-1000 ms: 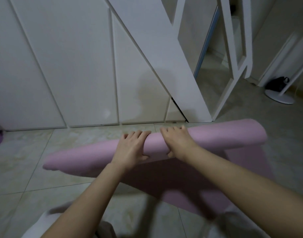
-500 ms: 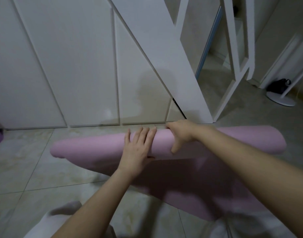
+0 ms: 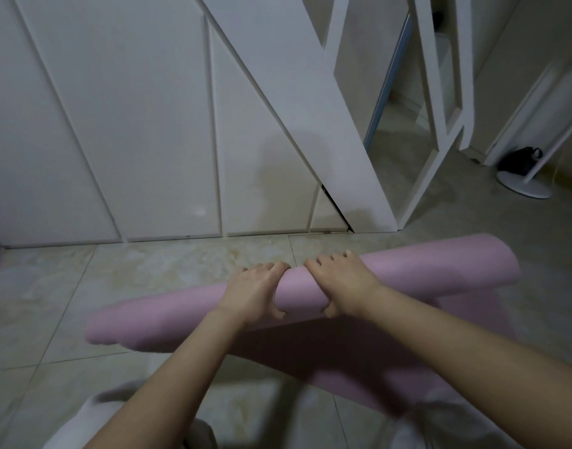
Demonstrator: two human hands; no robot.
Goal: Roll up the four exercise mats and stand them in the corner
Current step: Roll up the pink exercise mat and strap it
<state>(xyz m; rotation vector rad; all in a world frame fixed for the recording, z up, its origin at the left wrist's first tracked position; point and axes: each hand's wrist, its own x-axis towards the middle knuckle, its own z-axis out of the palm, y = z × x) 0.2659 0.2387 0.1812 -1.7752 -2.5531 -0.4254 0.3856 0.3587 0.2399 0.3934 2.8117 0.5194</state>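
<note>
On the pale tiled floor [image 3: 142, 286], just short of the white panelled wall [image 3: 132, 124]: a pink foam exercise mat [image 3: 424, 270], mostly wound into a thick roll, a flat tail [image 3: 359, 361] lying nearer the person. Looks light, soft and springy, apt to uncoil if released; best gripped mid-roll, pressing down and forward. At its middle, side by side, left hand [image 3: 252, 294] and right hand [image 3: 341, 286], fingers [image 3: 330, 259] curled over the far side, thumbs on the near side, clamping the roll.

I grip the pink mat [image 3: 407, 270] roll on the tile floor [image 3: 148, 286], my left hand [image 3: 254, 294] just beside my right hand [image 3: 343, 286], fingers curled over its top.
</note>
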